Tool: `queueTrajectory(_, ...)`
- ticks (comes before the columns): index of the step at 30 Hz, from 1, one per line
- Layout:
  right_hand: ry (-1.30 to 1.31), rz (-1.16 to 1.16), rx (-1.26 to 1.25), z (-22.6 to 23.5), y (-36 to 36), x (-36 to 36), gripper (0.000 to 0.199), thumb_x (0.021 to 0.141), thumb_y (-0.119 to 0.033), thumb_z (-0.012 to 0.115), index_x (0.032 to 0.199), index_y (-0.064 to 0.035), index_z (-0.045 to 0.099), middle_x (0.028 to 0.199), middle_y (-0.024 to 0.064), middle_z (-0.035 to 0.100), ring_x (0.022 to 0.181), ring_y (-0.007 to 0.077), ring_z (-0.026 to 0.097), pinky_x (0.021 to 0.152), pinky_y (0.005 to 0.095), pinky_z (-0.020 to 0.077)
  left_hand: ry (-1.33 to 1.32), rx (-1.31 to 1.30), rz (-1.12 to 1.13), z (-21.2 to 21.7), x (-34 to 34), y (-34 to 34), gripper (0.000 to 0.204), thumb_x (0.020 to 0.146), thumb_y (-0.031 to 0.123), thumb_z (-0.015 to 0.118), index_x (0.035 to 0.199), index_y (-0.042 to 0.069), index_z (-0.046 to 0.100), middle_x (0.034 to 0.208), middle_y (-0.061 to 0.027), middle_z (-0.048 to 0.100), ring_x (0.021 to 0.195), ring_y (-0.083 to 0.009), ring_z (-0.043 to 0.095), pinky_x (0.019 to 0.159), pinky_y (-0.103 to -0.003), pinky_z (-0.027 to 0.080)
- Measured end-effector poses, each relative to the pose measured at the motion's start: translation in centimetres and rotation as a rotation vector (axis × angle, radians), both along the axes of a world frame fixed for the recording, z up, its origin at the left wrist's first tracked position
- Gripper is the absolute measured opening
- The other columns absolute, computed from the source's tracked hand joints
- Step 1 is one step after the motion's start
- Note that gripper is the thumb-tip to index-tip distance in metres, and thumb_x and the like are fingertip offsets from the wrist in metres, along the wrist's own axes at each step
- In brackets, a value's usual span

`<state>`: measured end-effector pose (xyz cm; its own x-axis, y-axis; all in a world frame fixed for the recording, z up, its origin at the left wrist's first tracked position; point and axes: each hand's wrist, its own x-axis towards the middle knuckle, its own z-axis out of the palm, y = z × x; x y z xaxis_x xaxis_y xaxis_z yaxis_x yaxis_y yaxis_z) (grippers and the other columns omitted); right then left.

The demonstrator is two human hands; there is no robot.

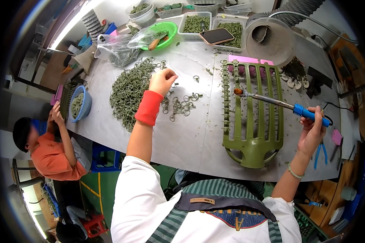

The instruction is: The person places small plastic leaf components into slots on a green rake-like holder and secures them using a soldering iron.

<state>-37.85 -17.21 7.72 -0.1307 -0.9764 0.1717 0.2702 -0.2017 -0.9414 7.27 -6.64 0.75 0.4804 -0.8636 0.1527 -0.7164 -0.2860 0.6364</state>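
At left, olive plastic rings (127, 94): my left hand (162, 82), hold unclear.
Blue-handled metal soldering iron (278, 101): my right hand (312, 130) clasps it, best steadily.

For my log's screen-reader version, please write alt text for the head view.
The right hand holds a blue-handled soldering iron over a green slotted frame; the left hand is near a heap of small green rings on a grey table.
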Motion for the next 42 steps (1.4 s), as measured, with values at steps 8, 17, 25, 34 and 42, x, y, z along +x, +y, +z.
queueTrajectory(8, -0.002, -0.008, 0.002, 0.3, 0.2, 0.1, 0.026, 0.089, -0.024, 0.064, 0.082, 0.0013, 0.066, 0.070, 0.0069, 0.065, 0.054, 0.0104, 0.061, 0.052, 0.0215, 0.0499, -0.015, 0.004, 0.078, -1.0, -4.5, -4.4, 0.033, 0.081, 0.033, 0.072, 0.079, 0.000, 0.068, 0.065, -0.0113, 0.066, 0.060, -0.0178, 0.062, 0.062, -0.030, 0.050)
queueTrajectory(17, -0.011, -0.021, 0.010, 0.2, 0.2, -0.1, 0.025, 0.088, -0.024, 0.065, 0.082, 0.0007, 0.067, 0.070, 0.0068, 0.065, 0.055, 0.0113, 0.062, 0.052, 0.0224, 0.0505, -0.122, 0.157, -0.033, -0.6, -4.5, -4.3, 0.017, 0.072, 0.019, 0.075, 0.078, 0.003, 0.070, 0.071, -0.0116, 0.068, 0.070, -0.0245, 0.068, 0.067, -0.035, 0.053)
queueTrajectory(25, -0.013, 0.005, -0.018, -0.6, -0.2, -0.1, 0.024, 0.089, -0.022, 0.064, 0.081, 0.0010, 0.065, 0.075, 0.0080, 0.066, 0.056, 0.0130, 0.063, 0.051, 0.0239, 0.0523, 0.112, -0.364, -0.375, 5.4, -14.1, -4.2, 0.011, 0.081, 0.001, 0.069, 0.092, 0.002, 0.070, 0.089, -0.0054, 0.065, 0.077, -0.0119, 0.065, 0.071, -0.024, 0.055)
queueTrajectory(34, -0.069, 0.047, -0.030, -2.5, -0.9, 0.9, 0.024, 0.090, -0.021, 0.063, 0.083, 0.0011, 0.066, 0.076, 0.0083, 0.066, 0.057, 0.0140, 0.064, 0.051, 0.0253, 0.0532, -0.442, -0.464, -0.432, 3.1, -16.2, -7.1, 0.010, 0.071, 0.010, 0.074, 0.080, 0.013, 0.073, 0.081, 0.0020, 0.068, 0.081, -0.0204, 0.055, 0.076, -0.032, 0.049)
queueTrajectory(42, -0.021, 0.002, -0.025, -1.0, -0.3, -0.7, 0.023, 0.089, -0.021, 0.063, 0.082, 0.0008, 0.065, 0.075, 0.0080, 0.066, 0.055, 0.0123, 0.061, 0.049, 0.0236, 0.0503, -0.381, -0.526, -0.456, 3.1, -15.3, -7.0, 0.012, 0.072, 0.013, 0.075, 0.083, 0.011, 0.070, 0.081, -0.0011, 0.067, 0.083, -0.0211, 0.057, 0.074, -0.034, 0.048)
